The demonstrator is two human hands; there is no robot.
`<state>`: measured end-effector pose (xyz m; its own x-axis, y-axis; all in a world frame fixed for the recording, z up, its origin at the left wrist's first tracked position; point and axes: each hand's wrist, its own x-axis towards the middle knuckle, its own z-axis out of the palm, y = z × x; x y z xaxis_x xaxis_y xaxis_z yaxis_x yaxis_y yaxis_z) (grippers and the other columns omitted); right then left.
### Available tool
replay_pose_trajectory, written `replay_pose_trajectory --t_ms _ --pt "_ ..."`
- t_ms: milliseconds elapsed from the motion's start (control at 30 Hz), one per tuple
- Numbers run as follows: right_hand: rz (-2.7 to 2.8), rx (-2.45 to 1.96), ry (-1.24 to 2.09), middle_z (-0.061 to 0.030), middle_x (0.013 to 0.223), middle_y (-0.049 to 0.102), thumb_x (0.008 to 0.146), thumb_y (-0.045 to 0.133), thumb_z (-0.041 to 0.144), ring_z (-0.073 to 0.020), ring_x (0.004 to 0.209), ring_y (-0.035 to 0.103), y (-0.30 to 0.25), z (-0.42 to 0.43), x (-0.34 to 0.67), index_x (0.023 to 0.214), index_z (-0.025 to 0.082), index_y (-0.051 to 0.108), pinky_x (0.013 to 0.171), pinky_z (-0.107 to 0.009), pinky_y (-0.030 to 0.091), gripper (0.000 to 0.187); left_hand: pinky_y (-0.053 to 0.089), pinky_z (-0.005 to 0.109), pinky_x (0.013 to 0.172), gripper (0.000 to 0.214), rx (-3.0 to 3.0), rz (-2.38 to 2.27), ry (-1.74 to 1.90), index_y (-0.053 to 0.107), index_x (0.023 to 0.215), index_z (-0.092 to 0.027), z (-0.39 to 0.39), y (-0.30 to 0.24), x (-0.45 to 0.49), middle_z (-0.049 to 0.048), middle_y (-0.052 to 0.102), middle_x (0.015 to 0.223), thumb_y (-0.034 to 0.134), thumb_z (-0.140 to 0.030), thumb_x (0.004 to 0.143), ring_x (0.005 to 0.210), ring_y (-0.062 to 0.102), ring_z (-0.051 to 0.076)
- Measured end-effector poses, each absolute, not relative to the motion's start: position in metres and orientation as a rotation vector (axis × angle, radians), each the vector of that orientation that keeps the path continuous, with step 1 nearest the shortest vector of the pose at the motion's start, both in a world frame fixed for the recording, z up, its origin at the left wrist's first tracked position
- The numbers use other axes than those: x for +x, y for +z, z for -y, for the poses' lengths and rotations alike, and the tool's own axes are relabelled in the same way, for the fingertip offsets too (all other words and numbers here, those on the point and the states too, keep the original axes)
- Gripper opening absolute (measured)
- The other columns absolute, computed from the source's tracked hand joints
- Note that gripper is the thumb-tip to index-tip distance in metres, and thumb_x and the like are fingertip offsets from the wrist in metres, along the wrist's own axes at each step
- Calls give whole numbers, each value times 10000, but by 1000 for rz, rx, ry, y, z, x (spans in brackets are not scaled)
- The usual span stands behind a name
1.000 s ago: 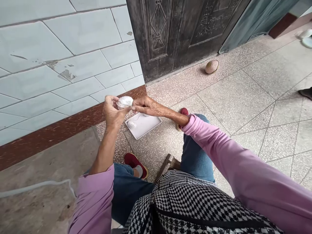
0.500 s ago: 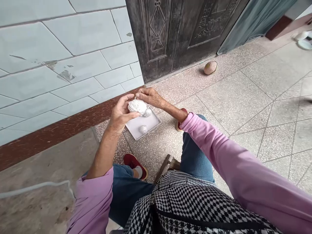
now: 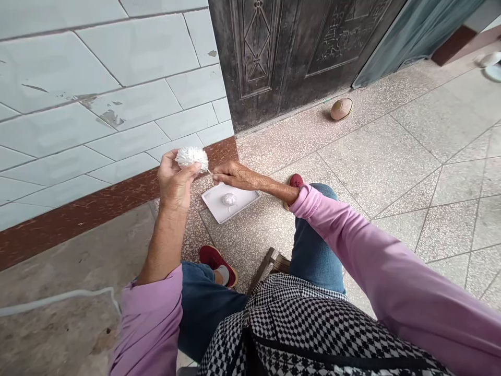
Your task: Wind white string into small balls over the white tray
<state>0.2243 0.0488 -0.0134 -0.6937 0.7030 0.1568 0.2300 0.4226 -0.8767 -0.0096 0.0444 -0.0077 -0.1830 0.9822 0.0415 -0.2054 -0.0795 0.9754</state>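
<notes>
My left hand (image 3: 175, 177) is wrapped round a fluffy white ball of yarn (image 3: 191, 157), thumb on its near side. A short white strand (image 3: 210, 171) runs from the ball's right edge to my right hand (image 3: 234, 175). The fingers of that hand are pinched on the strand, just right of the ball. Below my hands, a shallow white tray (image 3: 213, 205) lies on the floor. In it rests a smaller white yarn ball (image 3: 229, 199) with a loose end beside it.
A pale brown ball (image 3: 341, 109) lies on the speckled floor by the dark carved door (image 3: 289, 57). The tiled wall (image 3: 117, 94) stands close on the left. A white hose or cable (image 3: 74, 295) lies at lower left. My red shoes (image 3: 215, 263) flank the tray.
My left hand has carried the large yarn ball left and turned it. My right hand has moved slightly down and left, drawing the strand out. A small ball seen beside the large one no longer shows there.
</notes>
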Motion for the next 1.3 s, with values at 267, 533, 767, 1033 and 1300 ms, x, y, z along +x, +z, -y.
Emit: replay_pose_trajectory --t_ms 267,533,767,1033,1300 --pt "2122 -658 1305 -15 932 700 1381 684 326 -168 896 602 13 -38 231 1035 163 739 851 -277 468 386 629 386 811 943 1189 -1341 1438 644 1167 -286 -47 -14 -5 28 829 1064 1216 -592 484 947 763 248" --pt "1776 -921 1288 7 826 642 1376 758 394 -158 819 536 33 -57 251 945 193 712 767 -290 483 478 614 356 726 749 1330 -1181 1192 750 1152 -282 -32 -3 14 59 840 1020 1169 -626 636 855 758 241" --pt "1740 -848 1228 32 807 589 1348 713 235 -133 773 464 17 -72 258 916 199 633 711 -261 427 441 570 317 626 664 1305 -1046 986 816 1192 -276 -20 10 16 75 823 1008 1131 -621 721 785 710 223" --pt "1766 -1037 1268 38 780 590 1368 685 353 -135 816 532 27 -63 238 837 226 586 767 -296 427 555 716 388 738 679 1152 -924 1105 740 1161 -288 -17 18 13 88 800 1119 1118 -399 608 968 794 293" --pt "2041 -991 1282 9 882 702 1316 711 93 -159 897 634 15 -48 225 947 172 710 868 -306 448 378 760 474 819 781 1042 -1062 1370 620 1112 -319 -31 3 4 82 819 1162 1180 -525 607 1113 839 355"
